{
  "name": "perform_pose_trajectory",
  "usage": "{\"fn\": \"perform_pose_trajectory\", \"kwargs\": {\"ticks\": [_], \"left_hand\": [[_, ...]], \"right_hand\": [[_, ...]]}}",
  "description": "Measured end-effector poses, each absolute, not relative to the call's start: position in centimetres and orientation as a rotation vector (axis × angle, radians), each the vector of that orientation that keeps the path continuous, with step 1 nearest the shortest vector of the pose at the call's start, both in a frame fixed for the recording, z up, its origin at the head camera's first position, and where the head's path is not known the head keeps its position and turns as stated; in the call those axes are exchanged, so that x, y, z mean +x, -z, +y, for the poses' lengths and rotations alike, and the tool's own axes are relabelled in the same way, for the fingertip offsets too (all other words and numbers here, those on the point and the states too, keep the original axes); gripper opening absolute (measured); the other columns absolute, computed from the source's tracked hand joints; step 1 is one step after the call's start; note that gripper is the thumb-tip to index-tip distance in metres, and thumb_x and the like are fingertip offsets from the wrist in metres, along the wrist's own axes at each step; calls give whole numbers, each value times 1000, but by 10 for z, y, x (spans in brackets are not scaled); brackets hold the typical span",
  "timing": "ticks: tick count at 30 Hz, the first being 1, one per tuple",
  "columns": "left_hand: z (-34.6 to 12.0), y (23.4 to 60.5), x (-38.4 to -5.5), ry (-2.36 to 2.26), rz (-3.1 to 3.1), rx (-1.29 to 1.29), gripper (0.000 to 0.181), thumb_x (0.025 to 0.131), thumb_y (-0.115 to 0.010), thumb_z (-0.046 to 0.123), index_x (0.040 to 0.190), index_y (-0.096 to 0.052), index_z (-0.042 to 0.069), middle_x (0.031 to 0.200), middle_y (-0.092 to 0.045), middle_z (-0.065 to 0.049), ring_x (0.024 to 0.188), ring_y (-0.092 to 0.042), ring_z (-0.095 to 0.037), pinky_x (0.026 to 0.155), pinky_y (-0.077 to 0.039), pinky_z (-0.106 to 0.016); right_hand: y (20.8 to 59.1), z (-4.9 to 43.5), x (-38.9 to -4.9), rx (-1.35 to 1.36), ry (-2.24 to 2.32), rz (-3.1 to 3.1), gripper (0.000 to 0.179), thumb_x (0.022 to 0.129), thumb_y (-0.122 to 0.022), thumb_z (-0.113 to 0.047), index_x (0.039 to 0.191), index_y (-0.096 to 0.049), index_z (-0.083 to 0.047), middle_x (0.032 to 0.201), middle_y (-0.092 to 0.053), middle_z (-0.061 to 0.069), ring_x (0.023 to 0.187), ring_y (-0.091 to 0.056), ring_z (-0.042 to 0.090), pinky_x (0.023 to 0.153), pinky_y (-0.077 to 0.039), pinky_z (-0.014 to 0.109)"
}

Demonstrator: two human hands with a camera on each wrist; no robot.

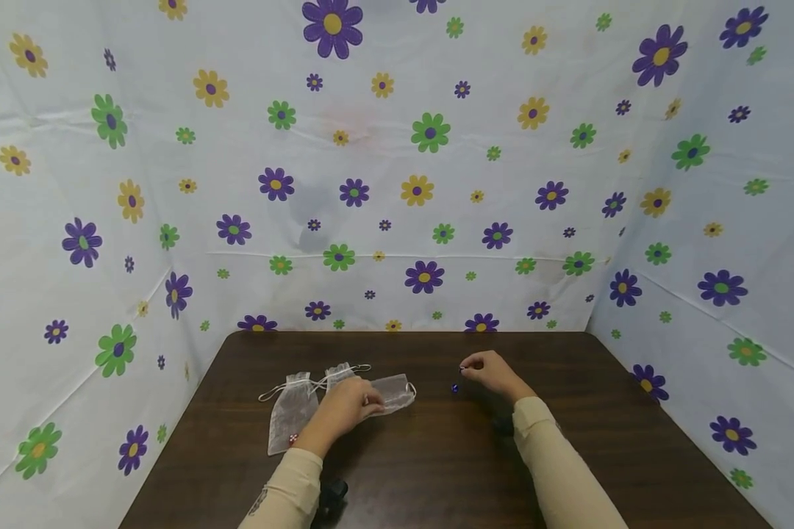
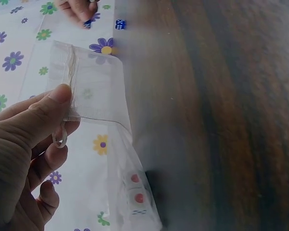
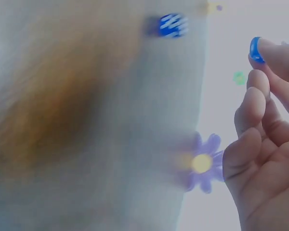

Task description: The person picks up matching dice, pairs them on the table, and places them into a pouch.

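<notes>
My left hand [image 1: 345,408] pinches a sheer white drawstring pouch [image 2: 98,79] between thumb and fingers at its corded hem, with a small cord loop hanging below. Beneath it in the left wrist view, more sheer fabric [image 2: 120,159] covers pieces with red spots [image 2: 139,198]. Between thumb and index fingertip, my right hand [image 1: 496,372] pinches a small blue die [image 3: 256,50], held over the table; the fingers partly hide it. A second blue die with white pips [image 3: 173,25] lies on the table just below that hand.
Left of my left hand lies another sheer pouch [image 1: 292,411] with a red die [image 1: 294,438] at its lower end. A further pouch [image 1: 339,373] lies behind the hand. The dark wood table [image 1: 437,477] meets flower-patterned cloth walls [image 1: 384,162] at its back and sides.
</notes>
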State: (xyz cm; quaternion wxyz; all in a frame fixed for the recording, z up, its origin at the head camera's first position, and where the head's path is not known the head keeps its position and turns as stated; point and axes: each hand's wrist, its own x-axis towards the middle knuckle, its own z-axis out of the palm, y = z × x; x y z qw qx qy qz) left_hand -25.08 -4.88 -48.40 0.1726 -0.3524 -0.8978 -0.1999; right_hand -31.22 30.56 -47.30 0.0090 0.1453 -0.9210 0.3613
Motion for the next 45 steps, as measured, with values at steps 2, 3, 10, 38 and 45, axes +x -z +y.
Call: {"fn": "perform_pose_trajectory", "kwargs": {"ticks": [2,3,10,38,45], "left_hand": [[-48,483,-251,570,-2551,-1001,7,88,-80,25,84,-80,20,82,-72,11,77,-62,-10,70,-52,-30],[-48,483,-251,576,-2554,-1001,6,88,-80,25,85,-80,19,82,-72,11,77,-62,-10,71,-52,-30],[-47,477,-250,581,-2541,-991,8,89,-79,25,84,-80,19,79,-69,12,74,-58,-8,69,-51,-29],[-46,464,-250,663,-2599,-995,6,88,-80,22,86,-82,17,77,-69,11,73,-58,-8,69,-52,-29],[-48,463,-250,678,-2604,-988,8,90,-79,23,87,-82,16,78,-70,11,74,-58,-8,69,-52,-29]], "right_hand": [[463,299,-312,485,-1132,-2867,15,96,-71,-13,104,-75,-1,97,-70,6,86,-60,17,78,-53,37],[458,295,-312,508,-1127,-2861,15,96,-70,-13,105,-75,-1,98,-70,6,86,-61,17,78,-53,37],[426,269,-305,717,-1057,-2819,16,97,-70,-15,105,-75,-2,93,-69,3,81,-59,14,72,-52,32],[401,195,-281,1121,-890,-2823,11,96,-72,-14,103,-77,-9,99,-72,-2,86,-62,9,78,-54,27],[402,196,-280,1197,-869,-2812,12,96,-72,-14,105,-77,-8,100,-72,1,87,-64,10,79,-55,26]]}}
